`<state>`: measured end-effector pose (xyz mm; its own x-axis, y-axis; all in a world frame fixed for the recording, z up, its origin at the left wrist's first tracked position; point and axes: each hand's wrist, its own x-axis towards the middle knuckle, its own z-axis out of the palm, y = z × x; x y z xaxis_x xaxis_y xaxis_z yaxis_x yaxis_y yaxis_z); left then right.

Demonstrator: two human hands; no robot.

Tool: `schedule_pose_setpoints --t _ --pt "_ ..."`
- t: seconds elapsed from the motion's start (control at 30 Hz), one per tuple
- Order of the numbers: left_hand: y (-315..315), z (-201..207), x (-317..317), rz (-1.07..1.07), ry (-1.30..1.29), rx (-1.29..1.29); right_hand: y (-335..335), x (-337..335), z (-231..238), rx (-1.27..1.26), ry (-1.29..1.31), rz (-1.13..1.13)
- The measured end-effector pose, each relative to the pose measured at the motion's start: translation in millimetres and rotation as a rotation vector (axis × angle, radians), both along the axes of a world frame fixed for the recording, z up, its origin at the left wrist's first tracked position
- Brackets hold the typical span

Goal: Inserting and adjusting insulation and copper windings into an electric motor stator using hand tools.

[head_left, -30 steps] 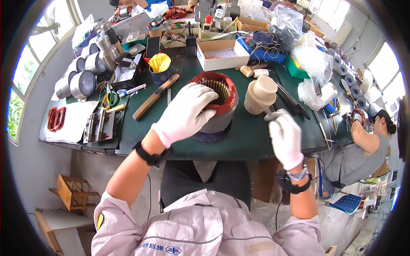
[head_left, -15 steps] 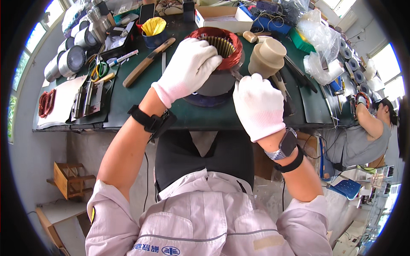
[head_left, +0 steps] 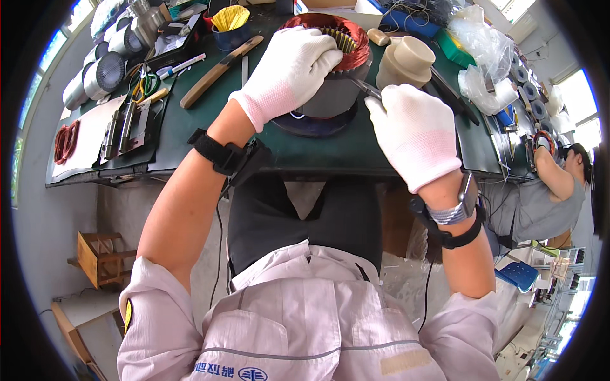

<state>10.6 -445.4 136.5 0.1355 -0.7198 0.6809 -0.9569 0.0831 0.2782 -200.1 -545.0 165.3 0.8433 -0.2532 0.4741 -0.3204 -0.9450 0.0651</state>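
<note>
A motor stator (head_left: 332,100) with a ring of red copper-coloured winding (head_left: 349,28) on top and yellowish strips round its bore stands on a dark blue round base (head_left: 321,127). My left hand (head_left: 295,66), in a white knit glove, lies over the winding's near left side. Its fingers are curled together at the bore; whatever is between them is hidden. To the right of the stator, my gloved right hand (head_left: 413,127) is closed round a slim pointed metal tool (head_left: 365,87), whose tip points at the stator's upper edge. The glove hides the tool's handle.
Beige stepped cylinder (head_left: 406,62) right of the stator; wooden stick (head_left: 221,71) and blue pot of yellow strips (head_left: 230,28) to its left. Wire spools (head_left: 105,76), scissors (head_left: 147,87) and metal parts farther left. Plastic bags (head_left: 480,44) at right; another person (head_left: 546,197) works beyond.
My right hand with the metal tool has moved right and nearer to me, away from the stator. My left hand has shifted slightly up and right over the winding.
</note>
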Motion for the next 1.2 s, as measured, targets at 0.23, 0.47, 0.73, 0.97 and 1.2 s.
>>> schedule_pose_setpoints --t 0.23,0.47,0.73,0.97,1.2 --pt "-2.2 -6.1 -4.3 0.019 -0.013 -0.087 9.4 20.5 -20.1 -0.175 0.000 -0.075" --pt "-12.5 -11.6 0.5 0.037 -0.005 -0.288 4.5 46.9 12.9 -0.313 -0.016 0.174" --pt "7.5 2.7 24.4 -0.055 0.532 0.046 -35.1 -4.6 19.4 0.044 0.113 -0.038" --pt "3.0 12.6 -8.6 -0.028 -0.100 0.015 -43.3 -36.6 -6.1 0.141 -0.033 -0.074" --pt "15.2 19.0 15.5 0.009 0.176 0.118 -35.3 -21.0 -12.4 0.079 -0.094 -0.038"
